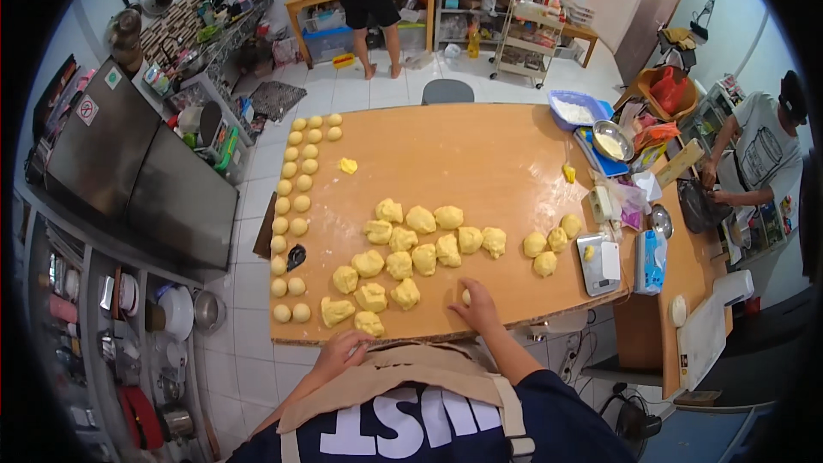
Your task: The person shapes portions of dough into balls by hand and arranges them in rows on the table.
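Note:
At the table's front edge, my right hand (478,307) cups a small dough ball (466,297) against the wooden top, mostly covered by the fingers. My left hand (343,351) rests by the edge, fingers loosely stretched, just below a rough yellow dough lump (369,323); nothing shows in it. More uneven dough lumps (399,265) spread over the middle of the table. Smooth round dough balls (301,203) stand in rows along the left side. A small group of dough pieces (545,264) lies to the right, beside a kitchen scale (598,266).
A small yellow scrap (347,166) and a black piece (297,256) lie at the left. Metal bowl (613,141), blue basin (576,110) and a blue packet (651,261) crowd the right side. One person (364,0) stands at the back; another (763,146) handles a black bag at right.

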Available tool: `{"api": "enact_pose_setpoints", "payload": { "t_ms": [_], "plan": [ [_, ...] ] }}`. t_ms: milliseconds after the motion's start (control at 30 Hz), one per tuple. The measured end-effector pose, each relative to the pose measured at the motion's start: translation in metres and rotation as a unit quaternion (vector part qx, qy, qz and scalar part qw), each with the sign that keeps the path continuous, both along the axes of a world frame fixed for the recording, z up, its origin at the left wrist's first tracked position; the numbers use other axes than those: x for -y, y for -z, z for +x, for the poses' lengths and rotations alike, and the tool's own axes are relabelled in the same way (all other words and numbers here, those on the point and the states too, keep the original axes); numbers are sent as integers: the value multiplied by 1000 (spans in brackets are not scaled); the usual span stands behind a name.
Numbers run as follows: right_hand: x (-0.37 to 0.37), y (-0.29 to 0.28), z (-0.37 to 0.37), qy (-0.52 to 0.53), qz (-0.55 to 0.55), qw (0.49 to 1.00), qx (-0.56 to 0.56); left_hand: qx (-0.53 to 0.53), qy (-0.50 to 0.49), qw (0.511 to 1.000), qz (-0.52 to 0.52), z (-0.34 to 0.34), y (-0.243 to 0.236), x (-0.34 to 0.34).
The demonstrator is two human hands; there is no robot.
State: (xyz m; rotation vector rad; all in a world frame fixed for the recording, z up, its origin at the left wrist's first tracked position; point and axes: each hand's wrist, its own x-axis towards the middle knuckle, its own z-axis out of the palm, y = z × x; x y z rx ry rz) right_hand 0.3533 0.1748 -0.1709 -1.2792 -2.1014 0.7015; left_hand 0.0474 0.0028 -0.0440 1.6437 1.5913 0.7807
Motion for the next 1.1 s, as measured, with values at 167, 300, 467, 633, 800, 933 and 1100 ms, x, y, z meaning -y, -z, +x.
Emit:
{"api": "enact_pose_setpoints", "payload": {
  "t_ms": [167,300,467,633,800,933,1100],
  "plan": [
    [49,-18,21,24,-54,994,87,40,-10,999,-2,-3,6,-4],
    [40,-41,22,62,-142,974,168,77,-6,997,1,7,0,-17],
    [25,-135,-30,-54,-45,992,-107,314,-63,944,-79,52,-22,-51],
    [30,-228,-71,-250,181,933,-185,783,-10,571,-245,62,-98,-75],
    [39,-257,-70,-207,178,943,-189,783,-62,597,-161,63,-110,-76],
    [40,-284,-88,-188,131,958,-175,757,-50,645,-97,61,-103,-75],
    [32,-278,-89,-256,165,944,-128,683,-86,724,-52,73,-113,-70]
  ]
}}
